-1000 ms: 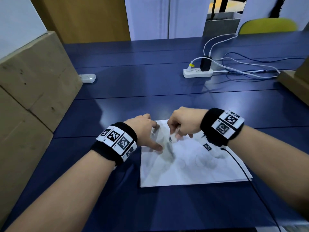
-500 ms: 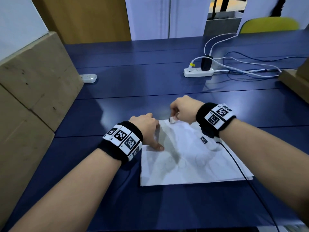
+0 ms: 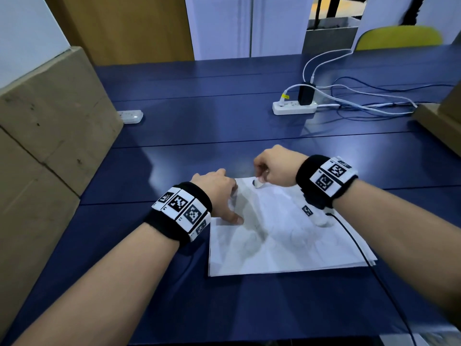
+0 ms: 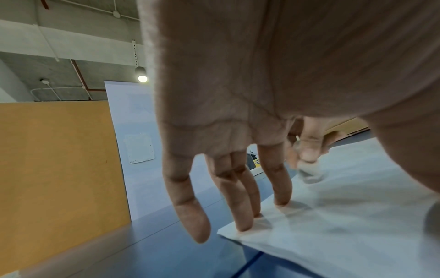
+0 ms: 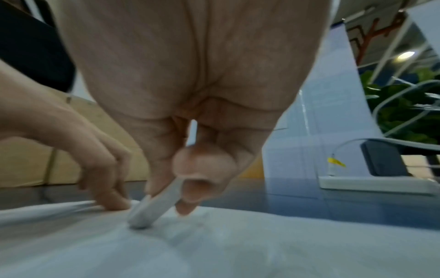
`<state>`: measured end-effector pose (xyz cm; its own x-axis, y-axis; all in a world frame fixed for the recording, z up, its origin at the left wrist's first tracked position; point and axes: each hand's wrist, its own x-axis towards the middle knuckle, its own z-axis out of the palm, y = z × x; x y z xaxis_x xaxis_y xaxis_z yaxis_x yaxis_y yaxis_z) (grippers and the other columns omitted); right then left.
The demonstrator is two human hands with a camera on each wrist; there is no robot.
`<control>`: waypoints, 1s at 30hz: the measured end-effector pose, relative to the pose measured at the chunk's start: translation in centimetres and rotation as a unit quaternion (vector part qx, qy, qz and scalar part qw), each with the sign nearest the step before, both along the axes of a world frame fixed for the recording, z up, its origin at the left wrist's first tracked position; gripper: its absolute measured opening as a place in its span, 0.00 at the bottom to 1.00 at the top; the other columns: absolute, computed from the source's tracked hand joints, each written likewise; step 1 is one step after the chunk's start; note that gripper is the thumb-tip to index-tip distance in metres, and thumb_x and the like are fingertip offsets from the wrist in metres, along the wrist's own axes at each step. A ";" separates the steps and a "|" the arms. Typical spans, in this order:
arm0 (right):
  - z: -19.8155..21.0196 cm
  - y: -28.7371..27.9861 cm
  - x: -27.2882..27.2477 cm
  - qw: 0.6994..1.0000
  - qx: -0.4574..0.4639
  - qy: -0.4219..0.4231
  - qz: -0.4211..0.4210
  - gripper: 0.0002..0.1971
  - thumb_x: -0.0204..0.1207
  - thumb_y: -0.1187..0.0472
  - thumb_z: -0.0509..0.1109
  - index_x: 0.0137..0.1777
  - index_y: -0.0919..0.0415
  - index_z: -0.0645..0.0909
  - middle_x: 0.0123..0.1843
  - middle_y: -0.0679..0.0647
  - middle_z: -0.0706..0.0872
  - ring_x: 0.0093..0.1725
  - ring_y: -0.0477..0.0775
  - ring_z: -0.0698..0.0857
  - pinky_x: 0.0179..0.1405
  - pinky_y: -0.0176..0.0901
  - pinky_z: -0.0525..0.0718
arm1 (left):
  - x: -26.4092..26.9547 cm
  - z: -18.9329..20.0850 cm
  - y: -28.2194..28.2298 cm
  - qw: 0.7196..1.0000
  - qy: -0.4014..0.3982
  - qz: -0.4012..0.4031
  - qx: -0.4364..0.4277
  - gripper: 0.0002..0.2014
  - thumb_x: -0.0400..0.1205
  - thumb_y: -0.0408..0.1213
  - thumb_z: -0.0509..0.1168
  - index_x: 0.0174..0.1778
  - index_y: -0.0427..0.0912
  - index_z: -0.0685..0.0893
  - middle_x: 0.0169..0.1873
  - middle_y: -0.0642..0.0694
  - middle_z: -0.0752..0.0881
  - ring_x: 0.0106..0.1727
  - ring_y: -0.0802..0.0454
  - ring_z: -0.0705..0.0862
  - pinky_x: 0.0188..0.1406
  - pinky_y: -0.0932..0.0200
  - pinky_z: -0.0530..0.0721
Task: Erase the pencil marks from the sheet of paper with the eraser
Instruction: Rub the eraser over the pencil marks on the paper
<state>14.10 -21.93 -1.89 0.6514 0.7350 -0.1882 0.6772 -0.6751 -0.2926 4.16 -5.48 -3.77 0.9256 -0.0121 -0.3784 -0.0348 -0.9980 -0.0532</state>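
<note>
Right grip: right hand (image 3: 275, 168) pinches the small white eraser (image 5: 152, 210), now shifted up to the far edge
Left grip: left hand (image 3: 215, 193), fingers straight, pins the white paper sheet (image 3: 287, 236)
Meaning: erasing is reaching the upper marks on the blue surface (image 3: 199, 136)

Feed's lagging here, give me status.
Right hand pinches eraser, tip on paper at far edge. Left hand pins paper flat. Nothing blocking.

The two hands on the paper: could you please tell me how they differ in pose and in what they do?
The left hand has straight, spread fingers pressing the paper near its left edge and holds nothing; the right hand is curled, pinching the eraser. The left presses near the far-left corner; the right works at the far edge. Both bear on the same paper.
</note>
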 end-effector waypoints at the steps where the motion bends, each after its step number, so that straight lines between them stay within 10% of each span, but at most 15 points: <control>1: 0.0 -0.3 -0.5 1.000 -0.015 0.019 0.017 0.08 0.73 0.67 0.69 0.42 0.53 0.87 0.39 0.45 0.90 0.45 0.53 0.89 0.49 0.46 0.88 | -0.1 0.0 0.0 1.000 -0.002 -0.001 0.002 0.41 0.62 0.73 0.71 0.65 0.52 0.78 0.55 0.49 0.74 0.55 0.47 0.79 0.49 0.50 0.71; 4: 0.1 -0.8 -2.3 0.988 -0.082 0.111 0.066 0.08 0.74 0.67 0.73 0.41 0.51 0.87 0.32 0.43 0.86 0.33 0.51 0.85 0.36 0.47 0.88 | -0.1 0.0 0.0 1.000 -0.003 0.000 0.003 0.42 0.62 0.73 0.71 0.67 0.52 0.77 0.55 0.49 0.74 0.56 0.47 0.78 0.50 0.49 0.73; 9: 0.0 0.1 0.2 1.000 -0.013 -0.006 0.004 0.04 0.77 0.61 0.72 0.49 0.55 0.88 0.43 0.48 0.87 0.48 0.56 0.86 0.48 0.46 0.85 | -0.2 0.2 -0.1 1.000 0.001 0.004 -0.003 0.41 0.62 0.72 0.72 0.68 0.53 0.77 0.58 0.49 0.74 0.58 0.47 0.79 0.54 0.47 0.74; 16: -0.6 -1.3 -2.5 0.985 -0.077 0.132 0.084 0.04 0.76 0.65 0.74 0.45 0.55 0.87 0.31 0.43 0.84 0.31 0.50 0.84 0.22 0.38 0.83 | -0.2 0.0 0.0 1.000 -0.002 0.007 -0.010 0.42 0.62 0.73 0.72 0.69 0.53 0.76 0.57 0.50 0.73 0.60 0.48 0.78 0.52 0.49 0.72; 23: -0.6 -0.3 0.9 1.000 -0.013 -0.019 -0.003 0.05 0.77 0.54 0.73 0.48 0.54 0.84 0.52 0.52 0.90 0.53 0.57 0.86 0.52 0.47 0.85 | -0.4 0.3 -0.1 1.000 -0.001 0.008 -0.016 0.40 0.64 0.72 0.72 0.68 0.55 0.76 0.57 0.50 0.73 0.59 0.48 0.77 0.56 0.46 0.73; 30: -0.5 -1.6 -1.6 0.988 -0.065 0.106 0.087 0.02 0.76 0.58 0.75 0.47 0.54 0.86 0.38 0.52 0.89 0.25 0.54 0.84 0.25 0.41 0.83 | -0.5 0.3 -0.1 1.000 -0.001 0.008 -0.016 0.42 0.63 0.72 0.71 0.68 0.52 0.76 0.57 0.50 0.72 0.59 0.48 0.77 0.54 0.47 0.74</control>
<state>12.46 -23.58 -2.38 0.4535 0.7932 -0.4065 0.7193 -0.5950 -0.3586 3.70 -5.55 -3.52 0.9267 -0.0099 -0.3758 -0.0192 -0.9996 -0.0212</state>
